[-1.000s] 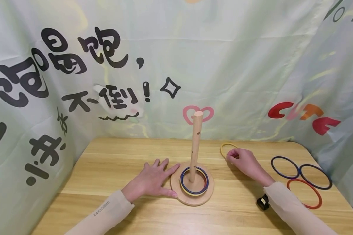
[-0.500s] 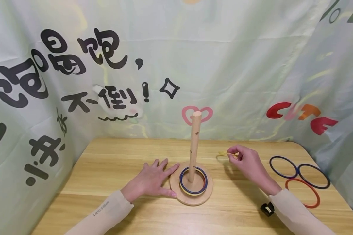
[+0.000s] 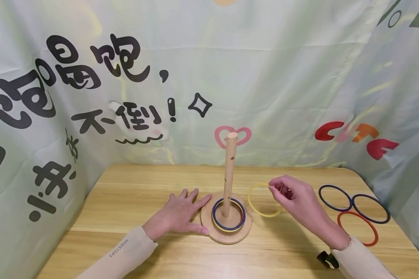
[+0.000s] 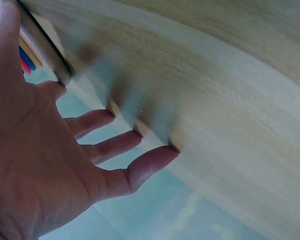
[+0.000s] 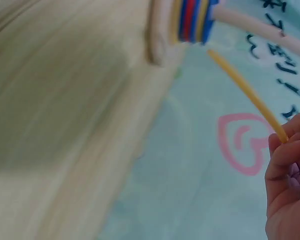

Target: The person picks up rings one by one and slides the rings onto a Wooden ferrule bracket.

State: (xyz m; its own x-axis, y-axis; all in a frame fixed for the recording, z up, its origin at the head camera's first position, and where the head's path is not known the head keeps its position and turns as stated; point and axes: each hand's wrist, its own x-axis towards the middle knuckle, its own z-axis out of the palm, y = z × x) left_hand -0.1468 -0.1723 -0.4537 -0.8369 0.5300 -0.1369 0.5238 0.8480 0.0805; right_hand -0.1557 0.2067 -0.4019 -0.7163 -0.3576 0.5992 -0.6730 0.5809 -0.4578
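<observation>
My right hand (image 3: 296, 197) pinches a thin yellow ring (image 3: 264, 215) between thumb and fingers, holding it over the table to the right of the peg stand. In the right wrist view the yellow ring (image 5: 247, 92) appears edge-on, its far end close to the stand. An upright wooden post (image 3: 230, 166) rises from the stand's round base (image 3: 242, 234). Around the post's foot lies a stack of blue, red and yellow rings (image 5: 192, 22). My left hand (image 3: 178, 215) is spread flat, thumb and index finger at the base's left edge, the other fingertips on the table (image 4: 230, 120).
Two blue rings, one left (image 3: 338, 210) and one right (image 3: 378, 223), lie on the table at the right, with a red ring (image 3: 377, 234) just in front. A printed curtain (image 3: 283, 77) hangs behind the table. A small black object (image 3: 328, 259) shows beside the right sleeve.
My right hand has lifted the yellow ring off the table and brought it nearer the post, turning it from edge-on to a wide loop. The left hand stays at the base.
</observation>
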